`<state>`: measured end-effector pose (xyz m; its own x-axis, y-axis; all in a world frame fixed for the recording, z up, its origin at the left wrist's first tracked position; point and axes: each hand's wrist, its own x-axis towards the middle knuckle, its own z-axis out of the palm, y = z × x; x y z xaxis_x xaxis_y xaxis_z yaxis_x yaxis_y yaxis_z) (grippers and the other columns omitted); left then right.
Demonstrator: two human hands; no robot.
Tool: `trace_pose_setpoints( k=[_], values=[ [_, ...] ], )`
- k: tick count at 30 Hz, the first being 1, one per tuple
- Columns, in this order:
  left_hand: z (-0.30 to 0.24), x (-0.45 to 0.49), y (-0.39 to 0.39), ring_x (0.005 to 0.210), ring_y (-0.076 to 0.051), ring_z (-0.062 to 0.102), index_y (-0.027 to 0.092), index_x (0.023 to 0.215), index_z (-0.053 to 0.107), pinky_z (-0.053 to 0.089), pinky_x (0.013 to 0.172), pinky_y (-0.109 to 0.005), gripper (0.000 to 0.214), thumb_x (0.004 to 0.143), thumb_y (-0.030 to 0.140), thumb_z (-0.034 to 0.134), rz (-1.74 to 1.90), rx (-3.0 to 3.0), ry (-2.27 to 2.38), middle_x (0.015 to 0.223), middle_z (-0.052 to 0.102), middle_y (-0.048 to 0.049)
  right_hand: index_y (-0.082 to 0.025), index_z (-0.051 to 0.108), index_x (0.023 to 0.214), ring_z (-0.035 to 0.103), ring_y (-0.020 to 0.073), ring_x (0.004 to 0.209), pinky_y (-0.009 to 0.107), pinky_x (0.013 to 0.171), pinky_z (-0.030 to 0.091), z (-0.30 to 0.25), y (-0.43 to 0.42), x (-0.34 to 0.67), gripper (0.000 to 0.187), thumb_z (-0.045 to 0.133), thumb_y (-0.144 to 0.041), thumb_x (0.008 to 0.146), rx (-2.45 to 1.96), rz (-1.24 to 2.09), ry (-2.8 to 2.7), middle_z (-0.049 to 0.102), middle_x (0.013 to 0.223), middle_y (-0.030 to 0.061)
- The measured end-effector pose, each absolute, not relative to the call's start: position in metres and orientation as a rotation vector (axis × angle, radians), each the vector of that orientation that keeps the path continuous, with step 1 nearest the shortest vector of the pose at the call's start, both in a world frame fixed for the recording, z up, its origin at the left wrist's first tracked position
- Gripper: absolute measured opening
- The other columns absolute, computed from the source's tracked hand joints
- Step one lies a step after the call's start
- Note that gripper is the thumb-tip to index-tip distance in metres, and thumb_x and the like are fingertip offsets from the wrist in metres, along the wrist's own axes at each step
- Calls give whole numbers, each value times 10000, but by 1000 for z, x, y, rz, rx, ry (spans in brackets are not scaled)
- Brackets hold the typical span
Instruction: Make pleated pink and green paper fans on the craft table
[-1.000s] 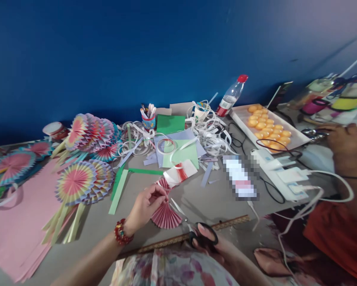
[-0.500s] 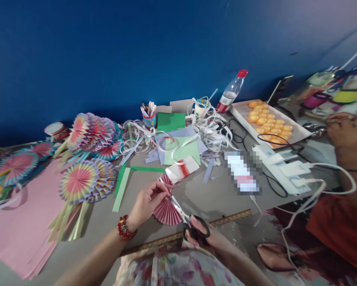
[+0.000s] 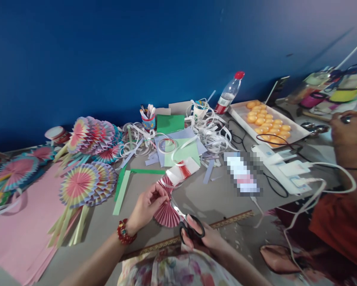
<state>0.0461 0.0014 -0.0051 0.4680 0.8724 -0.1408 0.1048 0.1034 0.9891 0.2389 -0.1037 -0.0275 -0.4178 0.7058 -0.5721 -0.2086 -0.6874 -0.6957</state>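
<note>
A pink paper fan (image 3: 167,214), folded in pleats and drawn in at its waist, is in front of me. The fingertips of my left hand (image 3: 150,204) are pinched together at that waist; any thread between them is too fine to see. Black-handled scissors (image 3: 178,209) are in my right hand (image 3: 200,234), thumb and fingers through the loops. Their blade tips point at the waist, close beside my left fingertips. Just beyond the fan lies a white card (image 3: 182,171) with red thread (image 3: 184,171) wound around it.
Finished paper rosettes (image 3: 80,184) and pink sheets (image 3: 20,234) are at left. Paper strips (image 3: 215,137), green paper (image 3: 170,123) and a pen cup (image 3: 148,122) stand behind. To the right are a phone (image 3: 240,172), power strip (image 3: 279,169), tray (image 3: 299,131) and a co-worker's hand (image 3: 348,131).
My right hand and the scissors have shifted slightly left, while my left hand keeps its pinch at the fan's waist. The co-worker's hand has turned, and a shiny ball now shows in it.
</note>
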Motion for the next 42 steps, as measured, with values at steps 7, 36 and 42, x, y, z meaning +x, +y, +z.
trace_pose_setpoints(
  k=[7,36,42],
  values=[
    [-8,45,2,778,-145,627,187,785,474,492,739,-259,174,899,255,586,703,1354,925,815,644,-19,-184,507,498,238,59,374,251,410,147,-25,-100,238,734,389,-849,787,-1240,2095,-841,365,416,-52],
    [-6,44,2,762,-141,619,191,763,457,476,716,-245,198,903,248,585,694,1373,920,814,634,-19,-191,479,492,320,86,429,253,477,274,-12,-91,236,795,284,-927,722,-1394,1981,-1126,404,449,-26],
    [-7,43,3,762,-141,608,195,772,452,471,722,-249,195,909,253,579,685,1350,907,809,636,-18,-195,445,527,362,85,461,240,502,305,-12,-92,236,739,341,-891,753,-1383,1958,-1073,412,483,-36]
  ],
)
